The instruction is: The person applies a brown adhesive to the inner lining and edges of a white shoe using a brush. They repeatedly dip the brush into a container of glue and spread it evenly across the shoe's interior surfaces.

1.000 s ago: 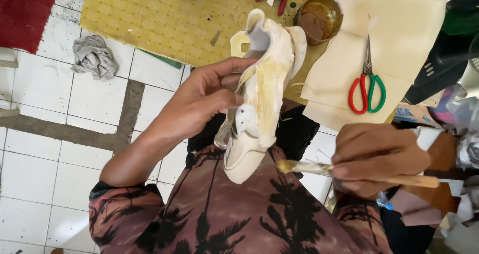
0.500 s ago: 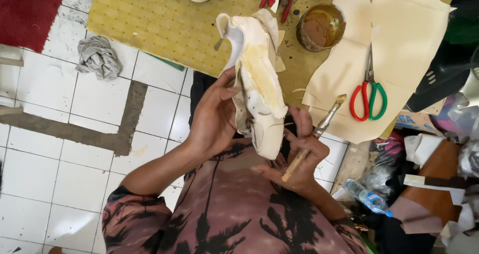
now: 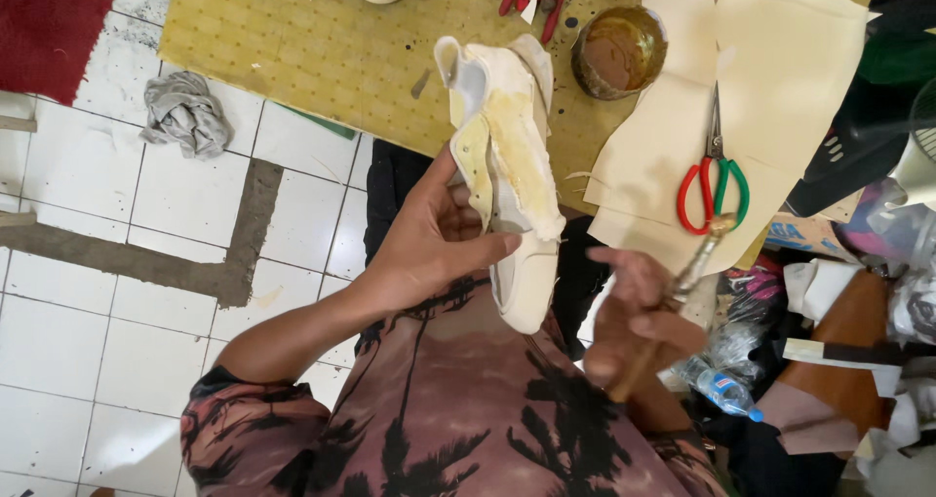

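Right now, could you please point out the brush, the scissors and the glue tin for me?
brush [image 3: 682, 284]: head view, on the metal ferrule.
scissors [image 3: 715, 190]: head view, where the handles meet.
glue tin [image 3: 618, 52]: head view, on the brown contents.

Bare yellow mat [image 3: 322, 48] open leftward, glue tin [image 3: 618, 50] and scissors [image 3: 714, 180] crowding right side

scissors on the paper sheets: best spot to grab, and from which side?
Take the scissors by the red and green handle loops, which point toward the person, coming in from the near side. The blades point away and lie flat on the cream paper, with little to get under. The right hand, holding a brush, is closest.
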